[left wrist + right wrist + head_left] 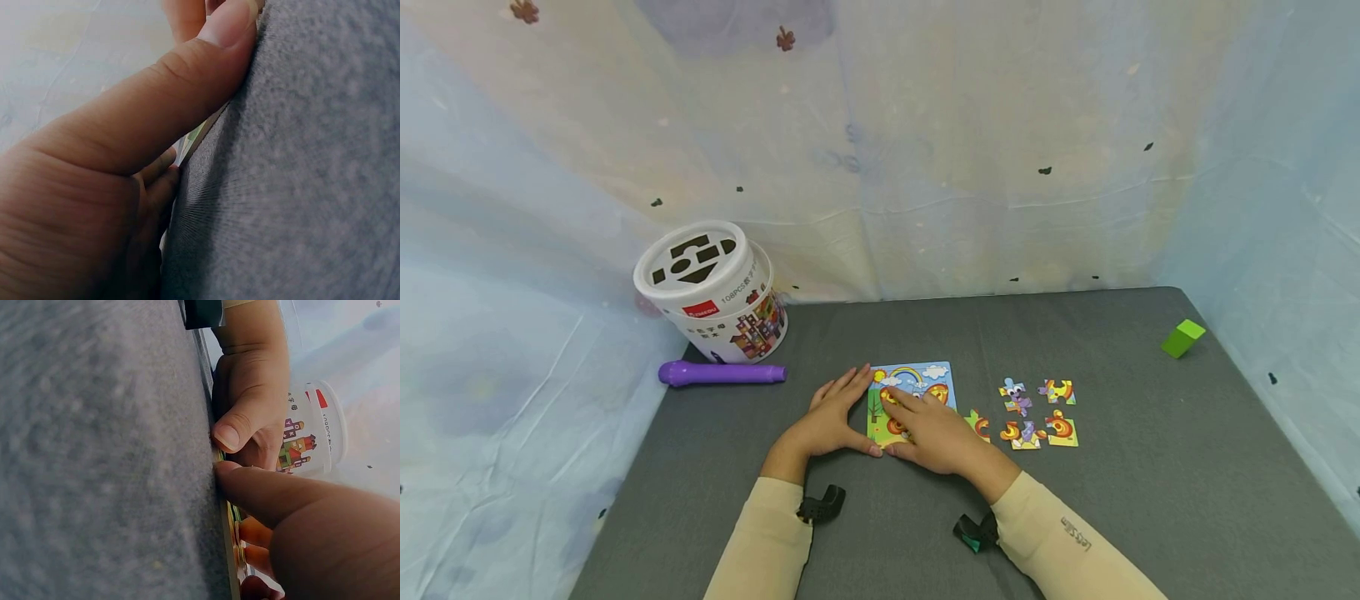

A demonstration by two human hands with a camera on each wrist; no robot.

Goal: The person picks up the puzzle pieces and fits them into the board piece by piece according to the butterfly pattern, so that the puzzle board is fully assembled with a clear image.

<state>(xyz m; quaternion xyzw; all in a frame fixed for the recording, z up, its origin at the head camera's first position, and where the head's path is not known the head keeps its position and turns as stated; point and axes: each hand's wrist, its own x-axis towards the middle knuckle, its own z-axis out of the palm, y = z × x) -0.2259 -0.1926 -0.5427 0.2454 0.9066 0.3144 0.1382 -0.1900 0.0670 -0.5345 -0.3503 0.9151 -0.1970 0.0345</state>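
A colourful jigsaw puzzle with a rainbow, clouds and a butterfly-like figure lies flat on the dark grey table. My left hand rests along its left edge, fingers stretched out and thumb at the near edge; the left wrist view shows this thumb close up. Across the puzzle lies my right hand, its extended fingers pressing on the picture and hiding the middle. In the right wrist view, the right thumb touches the near edge beside the left thumb. A loose puzzle piece lies partly hidden beside the right hand.
Several other loose puzzle pieces lie to the right. A white block bucket stands at the back left, with a purple stick-shaped thing before it. A green block sits near the right edge. Patterned curtains enclose the table.
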